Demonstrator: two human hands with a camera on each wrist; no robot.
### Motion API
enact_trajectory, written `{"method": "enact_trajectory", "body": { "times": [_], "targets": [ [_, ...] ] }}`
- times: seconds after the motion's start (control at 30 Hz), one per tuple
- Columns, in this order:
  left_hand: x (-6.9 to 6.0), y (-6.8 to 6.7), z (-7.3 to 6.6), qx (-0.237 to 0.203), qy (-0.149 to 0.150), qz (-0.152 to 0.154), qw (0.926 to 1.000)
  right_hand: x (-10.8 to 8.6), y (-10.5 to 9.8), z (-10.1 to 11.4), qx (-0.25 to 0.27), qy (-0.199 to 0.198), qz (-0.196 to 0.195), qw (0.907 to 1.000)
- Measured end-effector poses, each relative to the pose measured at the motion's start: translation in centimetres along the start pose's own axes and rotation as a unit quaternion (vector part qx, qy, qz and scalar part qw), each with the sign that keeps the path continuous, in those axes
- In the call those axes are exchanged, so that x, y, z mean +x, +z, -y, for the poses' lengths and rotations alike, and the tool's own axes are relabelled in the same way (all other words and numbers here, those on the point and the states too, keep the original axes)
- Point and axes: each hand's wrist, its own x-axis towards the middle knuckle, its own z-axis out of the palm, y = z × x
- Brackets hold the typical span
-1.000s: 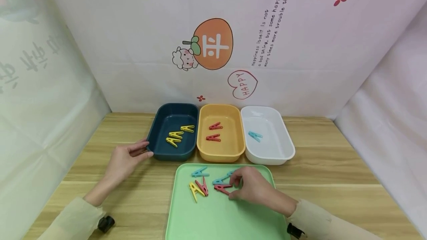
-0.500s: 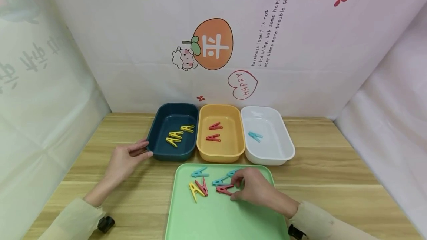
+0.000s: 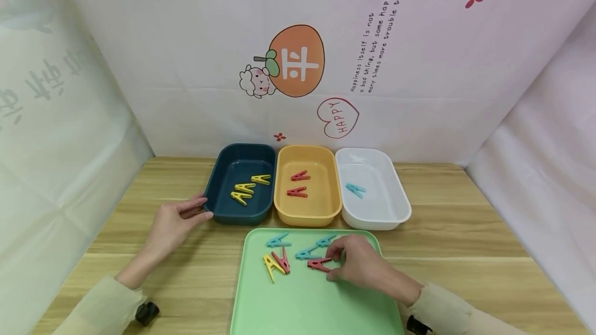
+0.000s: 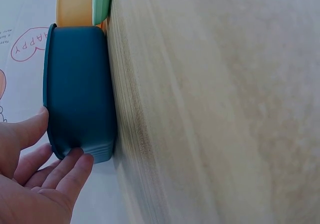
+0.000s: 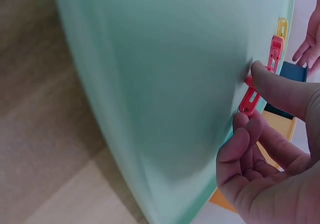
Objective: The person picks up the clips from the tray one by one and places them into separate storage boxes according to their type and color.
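My right hand (image 3: 360, 265) is over the green tray (image 3: 316, 306), thumb and forefinger pinching the two legs of a red clothespin (image 3: 318, 264). Close by lie blue clothespins (image 3: 306, 254). Further left on the tray are a yellow clothespin (image 3: 272, 267) touching another red clothespin (image 3: 282, 260), and one more blue clothespin (image 3: 278, 240). With fairly straight fingers, my left hand (image 3: 174, 221) touches the left end of the dark blue box (image 3: 242, 217); in the left wrist view its thumb is at the rim and its fingers lie against the wall.
Behind the tray, a yellow-orange box (image 3: 309, 219) with two red clothespins and a white box (image 3: 377, 225) with one blue clothespin stand beside the dark blue box, which holds three yellow ones. A printed white cloth (image 3: 209, 107) hangs behind the wooden table (image 3: 447, 231).
The pinched red clothespin has slid a little to the right with my right hand, away from the blue one beside it. My left hand and the boxes have stayed put.
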Motion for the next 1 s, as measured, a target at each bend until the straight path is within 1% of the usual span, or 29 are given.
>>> {"method": "enact_trajectory", "body": {
  "times": [0.2, 0.4, 0.63, 0.83, 1.0],
  "targets": [
    [0.0, 0.0, -0.1, -0.001, -0.006, 0.003, 1.0, -0.4, -0.1, -0.6, -0.009, 0.017, -0.013, 0.9997],
    [0.0, -0.1, -0.1, 0.001, -0.006, 0.002, 1.0, -0.5, -0.3, -1.0, -0.009, 0.009, -0.012, 0.9998],
    [-0.1, 0.0, 0.0, -0.001, -0.003, 0.007, 1.0, -1.0, -0.4, -1.3, -0.002, 0.02, -0.008, 0.9998],
    [0.0, 0.0, -0.1, 0.002, -0.003, 0.003, 1.0, -1.2, -0.5, -1.3, -0.006, 0.014, -0.016, 0.9998],
    [0.1, -0.1, 0.0, 0.002, 0.001, 0.003, 1.0, -1.3, -0.5, -1.3, -0.008, 0.018, -0.024, 0.9995]
  ]
}}
